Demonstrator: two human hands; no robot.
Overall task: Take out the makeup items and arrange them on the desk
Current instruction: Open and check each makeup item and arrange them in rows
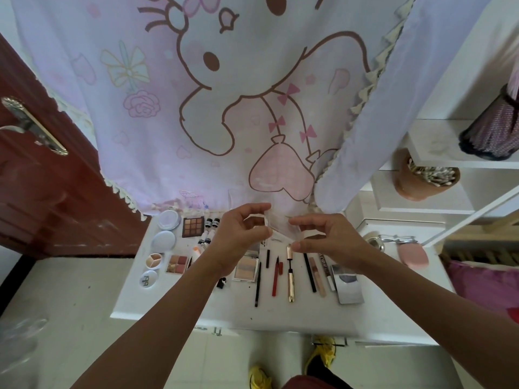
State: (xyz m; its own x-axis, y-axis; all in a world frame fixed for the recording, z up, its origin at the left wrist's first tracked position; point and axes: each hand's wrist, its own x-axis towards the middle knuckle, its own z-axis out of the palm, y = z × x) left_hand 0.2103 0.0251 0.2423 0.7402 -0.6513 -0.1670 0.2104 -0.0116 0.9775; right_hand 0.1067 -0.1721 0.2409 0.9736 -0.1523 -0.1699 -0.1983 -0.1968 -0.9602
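Above the white desk (280, 313), both hands hold a clear transparent pouch (279, 224). My left hand (238, 237) pinches its left edge and my right hand (331, 238) pinches its right edge with curled fingers. What is inside the pouch cannot be made out. Below the hands, makeup lies in rows: round compacts (168, 220) at the left, a dark eyeshadow palette (193, 226), a blush palette (177, 263), a black pencil (257, 284), a red liner (275, 276), a gold mascara (291, 276) and a small mirror (347, 286).
A pink cartoon-print curtain (224, 108) hangs behind the desk. A pink puff (412, 255) and a metal tool (393, 239) lie at the desk's right end. White shelves on the right carry a cup of cotton swabs (421, 178). A dark red door (42, 178) stands at the left.
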